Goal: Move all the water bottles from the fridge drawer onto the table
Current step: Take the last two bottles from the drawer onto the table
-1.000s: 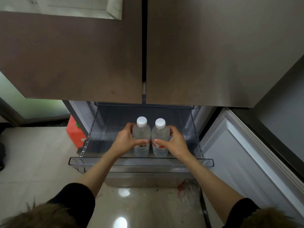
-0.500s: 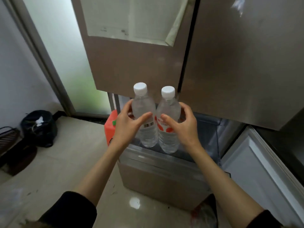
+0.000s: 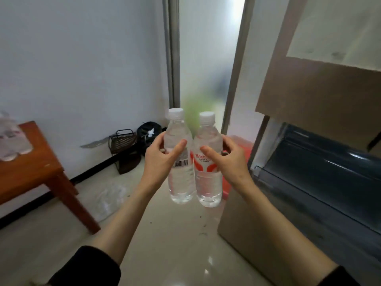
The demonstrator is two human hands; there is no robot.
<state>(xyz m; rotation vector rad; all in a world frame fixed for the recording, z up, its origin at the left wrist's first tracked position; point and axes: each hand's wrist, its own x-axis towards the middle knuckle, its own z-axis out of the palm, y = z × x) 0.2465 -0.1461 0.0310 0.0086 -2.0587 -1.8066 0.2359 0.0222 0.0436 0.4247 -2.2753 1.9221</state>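
Note:
Two clear water bottles with white caps hang upright side by side over the floor. My left hand [image 3: 159, 162] grips the left bottle [image 3: 180, 182], whose barcode label faces me. My right hand [image 3: 228, 162] grips the right bottle [image 3: 208, 186], which has a red and white label. The open fridge drawer [image 3: 321, 172] is at the right, and the part of it in view holds nothing. The brown wooden table [image 3: 31, 168] stands at the left, with several clear bottles [image 3: 12, 141] on its far corner, cut off by the frame edge.
A dark wire basket [image 3: 123, 141] and a black bag [image 3: 149, 131] sit by the wall behind the bottles. An orange container [image 3: 241, 145] stands beside the fridge. Crumpled clear plastic [image 3: 111, 195] lies on the floor near the table leg. Fridge doors [image 3: 313, 93] overhang the drawer.
Both hands lifted the two bottles out of the drawer and carried them left. My view swung left, bringing the table into sight and pushing the fridge to the right.

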